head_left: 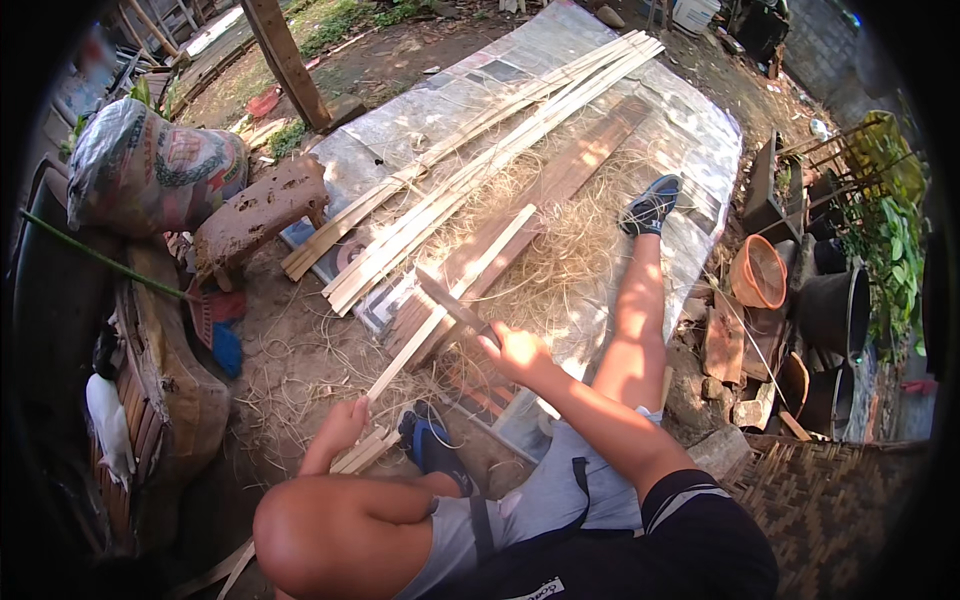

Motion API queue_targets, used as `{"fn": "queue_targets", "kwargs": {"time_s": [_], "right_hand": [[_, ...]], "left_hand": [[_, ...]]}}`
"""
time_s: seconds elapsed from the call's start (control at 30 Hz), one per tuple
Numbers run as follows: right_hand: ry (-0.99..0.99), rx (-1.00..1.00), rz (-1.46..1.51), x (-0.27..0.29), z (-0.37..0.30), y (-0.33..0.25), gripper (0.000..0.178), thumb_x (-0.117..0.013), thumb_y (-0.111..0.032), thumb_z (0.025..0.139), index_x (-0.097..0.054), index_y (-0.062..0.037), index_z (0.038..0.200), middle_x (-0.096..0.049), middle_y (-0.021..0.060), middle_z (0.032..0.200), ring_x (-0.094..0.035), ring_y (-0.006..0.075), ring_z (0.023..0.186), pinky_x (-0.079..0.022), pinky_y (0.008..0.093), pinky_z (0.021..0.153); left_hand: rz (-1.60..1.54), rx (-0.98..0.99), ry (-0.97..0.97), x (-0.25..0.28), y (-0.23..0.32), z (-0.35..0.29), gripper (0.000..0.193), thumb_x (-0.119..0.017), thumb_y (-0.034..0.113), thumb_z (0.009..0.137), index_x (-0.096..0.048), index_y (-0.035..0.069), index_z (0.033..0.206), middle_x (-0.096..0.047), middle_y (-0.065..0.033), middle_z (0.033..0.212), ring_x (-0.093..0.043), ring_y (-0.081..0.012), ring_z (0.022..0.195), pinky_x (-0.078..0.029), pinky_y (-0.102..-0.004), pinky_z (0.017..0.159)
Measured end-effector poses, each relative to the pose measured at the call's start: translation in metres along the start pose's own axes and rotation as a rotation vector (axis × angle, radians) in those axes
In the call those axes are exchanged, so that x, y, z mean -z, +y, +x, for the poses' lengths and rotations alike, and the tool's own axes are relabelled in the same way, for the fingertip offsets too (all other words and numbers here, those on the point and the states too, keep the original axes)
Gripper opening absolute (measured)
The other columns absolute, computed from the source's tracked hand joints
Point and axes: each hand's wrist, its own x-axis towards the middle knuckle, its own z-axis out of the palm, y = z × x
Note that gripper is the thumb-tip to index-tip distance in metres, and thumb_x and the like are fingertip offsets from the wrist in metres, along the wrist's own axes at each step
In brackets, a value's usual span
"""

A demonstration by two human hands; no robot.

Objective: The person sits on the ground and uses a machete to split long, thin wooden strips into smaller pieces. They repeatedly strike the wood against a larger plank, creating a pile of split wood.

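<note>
My left hand [340, 425] grips the near end of a long pale bamboo strip [450, 300] that runs up and to the right across a wooden plank [560, 180]. In my right hand [518, 348] is a dark-bladed knife [455, 305], its blade laid across the strip near the middle. I sit on the ground with my right leg stretched out and my left knee bent. More short bamboo pieces [365, 450] lie under my left hand.
A bundle of long bamboo strips [480, 150] lies on a plastic sheet [690, 130], amid piled shavings [570, 260]. A muddy wooden stool [260, 205] and a stuffed sack [145, 165] stand at left. Clay and black pots [800, 290] sit at right.
</note>
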Motion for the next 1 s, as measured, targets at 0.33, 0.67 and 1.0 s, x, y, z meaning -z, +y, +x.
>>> {"fn": "queue_targets", "kwargs": {"time_s": [0.33,0.67,1.0], "right_hand": [[0.074,0.462,-0.136,0.011,-0.035,-0.009,0.047,-0.058,-0.055,0.099,-0.060,-0.0138,0.122,-0.068,0.0177,0.074,-0.071,0.0360,0.064,-0.057,0.0447,0.052],[0.020,-0.258,0.028,0.023,0.004,0.025,0.052,-0.049,-0.054,0.103,-0.048,-0.0062,0.125,-0.072,0.0272,0.089,-0.071,0.0474,0.086,-0.056,0.0579,0.073],[0.513,-0.322,0.000,0.068,0.020,0.094,0.034,-0.059,-0.042,0.102,-0.059,-0.0087,0.109,-0.070,0.0226,0.075,-0.070,0.0461,0.073,-0.056,0.0549,0.061]], "left_hand": [[0.013,0.039,0.009,0.015,0.019,-0.028,0.055,-0.044,0.041,0.109,-0.071,0.000,0.084,-0.068,-0.0158,0.073,-0.066,-0.0269,0.073,-0.051,-0.0426,0.073],[0.269,-0.140,0.250,-0.006,0.028,-0.013,0.040,-0.051,0.039,0.105,-0.067,0.004,0.096,-0.071,-0.0187,0.085,-0.070,-0.0400,0.084,-0.053,-0.0492,0.076],[0.441,-0.187,0.311,-0.014,0.044,-0.005,0.040,-0.049,0.037,0.106,-0.065,0.003,0.092,-0.070,-0.0236,0.081,-0.068,-0.0450,0.076,-0.053,-0.0566,0.071]]}}
